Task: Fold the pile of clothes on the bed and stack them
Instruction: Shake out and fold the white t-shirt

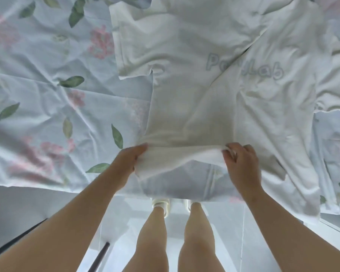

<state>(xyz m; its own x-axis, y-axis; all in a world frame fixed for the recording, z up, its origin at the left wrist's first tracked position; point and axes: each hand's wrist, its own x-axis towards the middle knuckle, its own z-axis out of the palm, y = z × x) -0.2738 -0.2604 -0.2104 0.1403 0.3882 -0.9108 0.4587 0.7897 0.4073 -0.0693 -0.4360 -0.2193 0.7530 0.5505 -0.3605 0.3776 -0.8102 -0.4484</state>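
A white T-shirt (pixel 194 91) with pale "PolyLab" lettering lies spread on the bed, its right side folded over the middle in a diagonal crease. My left hand (pixel 129 160) grips the shirt's bottom hem at its left corner. My right hand (pixel 240 161) pinches the same hem further right. Between the two hands the hem is lifted a little off the sheet. The left sleeve (pixel 133 61) lies flat, pointing left.
The bed is covered by a pale blue floral sheet (pixel 47 99), wrinkled, with its front edge near my legs. More white fabric (pixel 334 85) is bunched at the right. Below are a white floor, my legs and white slippers (pixel 161 205). Dark bars (pixel 98 258) cross the floor at lower left.
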